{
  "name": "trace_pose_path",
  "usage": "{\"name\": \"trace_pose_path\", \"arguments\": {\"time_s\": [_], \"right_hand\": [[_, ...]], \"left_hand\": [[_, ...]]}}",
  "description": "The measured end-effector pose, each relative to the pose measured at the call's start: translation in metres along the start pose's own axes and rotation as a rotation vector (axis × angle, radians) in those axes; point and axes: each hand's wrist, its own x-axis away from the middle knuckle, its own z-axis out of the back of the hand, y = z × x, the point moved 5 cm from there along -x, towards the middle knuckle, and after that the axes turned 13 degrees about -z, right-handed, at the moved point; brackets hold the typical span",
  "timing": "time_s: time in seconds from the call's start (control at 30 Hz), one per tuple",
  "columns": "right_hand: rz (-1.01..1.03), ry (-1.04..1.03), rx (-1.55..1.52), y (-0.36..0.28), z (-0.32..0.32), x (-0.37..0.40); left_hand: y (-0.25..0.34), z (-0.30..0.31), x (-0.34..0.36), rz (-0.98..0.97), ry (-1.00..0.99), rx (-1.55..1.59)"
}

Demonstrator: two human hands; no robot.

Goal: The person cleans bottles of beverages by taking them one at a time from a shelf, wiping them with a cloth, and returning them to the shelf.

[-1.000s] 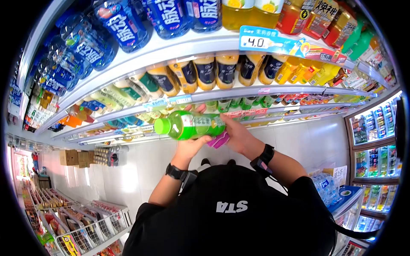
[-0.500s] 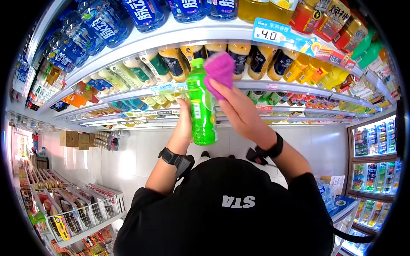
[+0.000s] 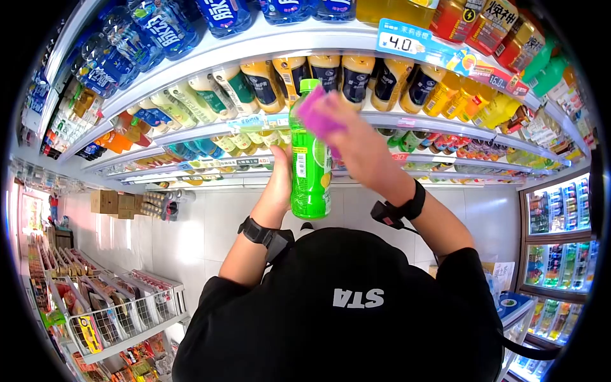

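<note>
A green drink bottle (image 3: 310, 169) with a green cap stands upright in front of my body, its printed label and barcode facing me. My left hand (image 3: 280, 175) grips it from the left side, thumb up along the label and the other fingers hidden behind. In my right hand (image 3: 363, 149), somewhat blurred, is a purple cloth (image 3: 323, 114). The cloth lies against the upper right of the bottle, just below the cap. Black straps with small devices sit on both wrists.
Ahead rise store shelves (image 3: 305, 44) packed with drink bottles, with a price tag (image 3: 402, 43) on the upper edge. A wire rack (image 3: 127, 318) of packaged goods is at lower left, cardboard boxes (image 3: 111, 202) behind it. Glass-door coolers (image 3: 557, 204) line the right.
The bottle has shifted slightly right and turned, bringing its barcode more into view. The purple cloth has moved down from beside the cap onto the bottle's upper part.
</note>
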Motion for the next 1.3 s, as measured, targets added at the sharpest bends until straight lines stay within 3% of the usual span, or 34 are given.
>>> {"name": "trace_pose_path", "arguments": {"time_s": [0.03, 0.1, 0.13, 0.2, 0.23, 0.27, 0.3, 0.4, 0.5, 0.57, 0.6, 0.67, 0.83, 0.87, 0.93, 1.0, 1.03, 1.07, 1.13, 1.17, 1.2, 1.23, 1.27, 1.3], "right_hand": [[-0.008, -0.002, 0.001, 0.000, -0.002, -0.001], [-0.613, 0.164, -0.452, 0.029, -0.001, -0.001], [-0.612, 0.166, -0.452, 0.029, -0.004, 0.002], [-0.847, 0.088, -1.068, 0.038, -0.025, 0.016], [-0.846, 0.089, -1.068, 0.033, -0.024, 0.018], [-0.793, 0.055, -0.926, 0.023, -0.020, 0.020], [-0.741, 0.021, -0.783, 0.013, -0.017, 0.023], [-0.708, -0.027, -0.612, 0.003, -0.018, 0.031], [-0.617, -0.002, -0.532, -0.002, -0.015, 0.034], [-0.362, -0.036, -0.334, -0.013, -0.015, 0.031], [-0.361, -0.036, -0.333, -0.013, -0.016, 0.031], [-0.173, -0.045, -0.130, -0.024, -0.019, 0.030], [0.042, -0.122, -0.075, -0.027, -0.010, 0.030], [0.084, -0.102, -0.037, -0.023, -0.008, 0.026], [0.001, -0.041, -0.009, -0.013, 0.000, 0.014], [-0.541, 0.158, -0.392, 0.013, 0.005, 0.004], [-0.654, 0.210, -0.665, 0.019, -0.005, 0.004], [-0.651, 0.210, -0.670, 0.019, -0.008, 0.007], [-0.609, 0.107, -0.689, 0.012, -0.016, 0.015], [-0.639, -0.073, -0.595, 0.011, -0.019, 0.022], [-0.638, -0.082, -0.598, 0.010, -0.019, 0.027], [-0.329, -0.162, -0.375, -0.006, -0.020, 0.028], [-0.023, -0.234, -0.154, -0.022, -0.024, 0.035], [0.039, -0.307, -0.220, -0.028, -0.029, 0.043]], "left_hand": [[-0.007, 0.009, 0.002, 0.027, -0.297, 0.088], [-0.020, 0.016, 0.006, 0.012, -0.294, 0.052], [-0.017, 0.012, 0.005, -0.012, -0.296, 0.010], [-0.007, 0.003, 0.004, -0.067, -0.270, 0.008], [-0.013, 0.008, 0.002, -0.020, -0.239, 0.059], [-0.019, 0.011, 0.002, 0.030, -0.206, 0.111], [-0.025, 0.019, -0.002, -0.047, -0.009, 0.030], [-0.016, 0.009, 0.002, 0.075, -0.023, 0.150], [-0.002, 0.007, 0.003, 0.012, 0.043, 0.010], [0.001, 0.012, 0.002, -0.044, 0.065, -0.121], [0.000, 0.015, 0.002, -0.045, 0.065, -0.121], [-0.009, 0.017, 0.005, 0.095, 0.102, 0.203], [-0.011, 0.008, 0.009, 0.182, -0.183, 0.487], [-0.015, 0.018, 0.015, 0.078, 0.005, 0.167], [-0.008, 0.008, 0.020, 0.120, -0.314, 0.153], [-0.008, -0.001, 0.022, 0.099, -0.198, 0.115], [-0.005, -0.002, 0.018, 0.039, -0.161, 0.023], [-0.001, 0.000, 0.014, -0.020, -0.123, -0.070], [0.005, 0.006, 0.008, -0.044, -0.087, 0.134], [0.005, 0.010, 0.005, -0.068, 0.029, 0.156], [0.005, 0.013, 0.004, -0.092, 0.147, 0.178], [0.001, 0.020, 0.004, -0.009, 0.165, 0.200], [0.004, 0.015, 0.007, 0.054, 0.047, 0.340], [0.001, 0.024, 0.009, 0.047, 0.086, 0.301]]}}
